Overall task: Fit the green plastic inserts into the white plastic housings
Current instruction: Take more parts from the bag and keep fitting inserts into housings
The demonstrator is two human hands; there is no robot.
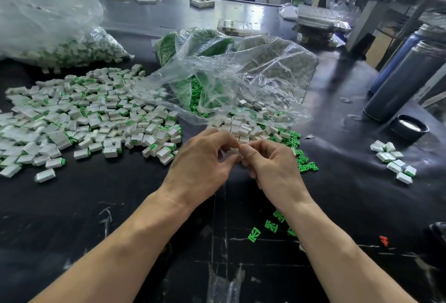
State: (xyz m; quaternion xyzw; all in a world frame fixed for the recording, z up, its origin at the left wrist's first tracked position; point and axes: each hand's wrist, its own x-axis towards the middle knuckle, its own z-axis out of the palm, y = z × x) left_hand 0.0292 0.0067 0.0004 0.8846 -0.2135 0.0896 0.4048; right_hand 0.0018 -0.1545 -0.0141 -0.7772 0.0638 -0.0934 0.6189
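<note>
Meanwhile, one housing is being worked between two pinching hands

Right now a single white housing [234, 151] is sitting between the fingertips of both hands, raised just above the black counter [120, 206] and just in front of the loose stock. Whether a green insert is already going into it cannot be told, since the fingers are covering most of the piece.

The left hand [205, 157] is curling its fingers and thumb round the housing, and the right hand [268, 160] is closing narrowly on the same piece from the other side, fingertips nearly meeting. Holding it from both sides probably lets one hand steady the shell while the other presses.

Supplies are lying within short reach, likely for quick picking: a heap of unfilled housings [243, 126] is spilling from the clear plastic bag [241, 80] just beyond the hands, and loose green inserts [305, 162] are scattered beside the right hand, with a few more [254, 234] lying nearer the person.

Finished pieces showing green ends are spreading in a broad pile [84, 114] to the left, probably kept apart from the raw parts. A small cluster of housings [395, 161] is resting well apart on the right, near a dark round lid [409, 129] and tall metal flasks [405, 80].
</note>
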